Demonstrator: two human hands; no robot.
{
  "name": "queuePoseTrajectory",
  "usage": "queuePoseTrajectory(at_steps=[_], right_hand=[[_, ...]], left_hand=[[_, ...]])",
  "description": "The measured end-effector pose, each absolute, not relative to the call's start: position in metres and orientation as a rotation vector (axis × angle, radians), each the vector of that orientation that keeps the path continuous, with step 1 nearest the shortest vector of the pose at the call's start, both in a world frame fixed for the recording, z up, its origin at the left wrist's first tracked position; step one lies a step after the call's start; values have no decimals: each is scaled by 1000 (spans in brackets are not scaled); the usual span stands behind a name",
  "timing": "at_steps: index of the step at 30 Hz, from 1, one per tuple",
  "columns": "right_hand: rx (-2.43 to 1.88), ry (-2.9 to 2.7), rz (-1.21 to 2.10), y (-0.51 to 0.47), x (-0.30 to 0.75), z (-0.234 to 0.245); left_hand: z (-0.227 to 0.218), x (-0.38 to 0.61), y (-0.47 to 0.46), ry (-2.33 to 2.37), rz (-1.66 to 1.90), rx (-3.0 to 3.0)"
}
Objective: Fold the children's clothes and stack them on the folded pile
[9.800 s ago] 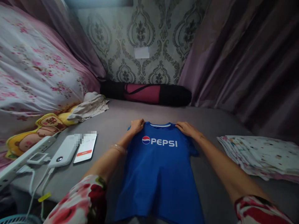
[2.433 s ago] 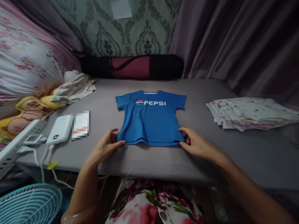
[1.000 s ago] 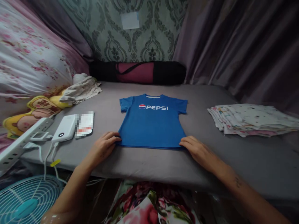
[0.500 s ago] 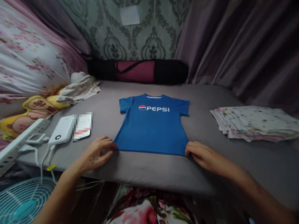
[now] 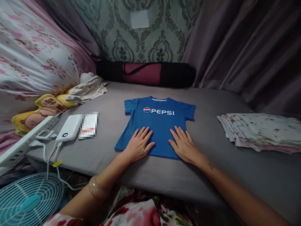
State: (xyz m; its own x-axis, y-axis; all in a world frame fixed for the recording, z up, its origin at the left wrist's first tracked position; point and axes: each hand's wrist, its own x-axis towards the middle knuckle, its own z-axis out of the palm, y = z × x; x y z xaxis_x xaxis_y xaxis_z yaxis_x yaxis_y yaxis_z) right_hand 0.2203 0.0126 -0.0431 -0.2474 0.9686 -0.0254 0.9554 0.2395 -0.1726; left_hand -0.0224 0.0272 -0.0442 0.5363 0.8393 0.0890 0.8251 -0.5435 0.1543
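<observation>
Power bank (image 5: 70, 127): its cable (image 5: 48, 160) is hanging over the near edge of the bed (image 5: 113, 106); an arm catching it could be pulling both down.
Left hand (image 5: 138, 144): is resting flat on the shirt (image 5: 161, 133), fingers lightly spread, pinching nothing.
Shirt: is lying front up on the bed, under both hands; uneven pressing could be wrinkling it or skewing its hem.
Right hand (image 5: 184, 147): is lying flat too, fingers spread.
Cloths (image 5: 261, 130): are sitting stacked, well apart.

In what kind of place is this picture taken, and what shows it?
Most likely a bedroom: the grey sheet looks like bedding, a yellow cushion lies at the left, and a purple curtain hangs at the right.
</observation>
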Motion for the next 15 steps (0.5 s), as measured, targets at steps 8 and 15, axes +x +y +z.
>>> queuePoseTrajectory(at_steps=[8,15], right_hand=[[-1859,-2388,172,-21,271,-48],[-1835,-2462,16,24,245,-27]], left_hand=[[-47,-60,7,1603,192,2657],[-10,-61,50,1465,228,2481]])
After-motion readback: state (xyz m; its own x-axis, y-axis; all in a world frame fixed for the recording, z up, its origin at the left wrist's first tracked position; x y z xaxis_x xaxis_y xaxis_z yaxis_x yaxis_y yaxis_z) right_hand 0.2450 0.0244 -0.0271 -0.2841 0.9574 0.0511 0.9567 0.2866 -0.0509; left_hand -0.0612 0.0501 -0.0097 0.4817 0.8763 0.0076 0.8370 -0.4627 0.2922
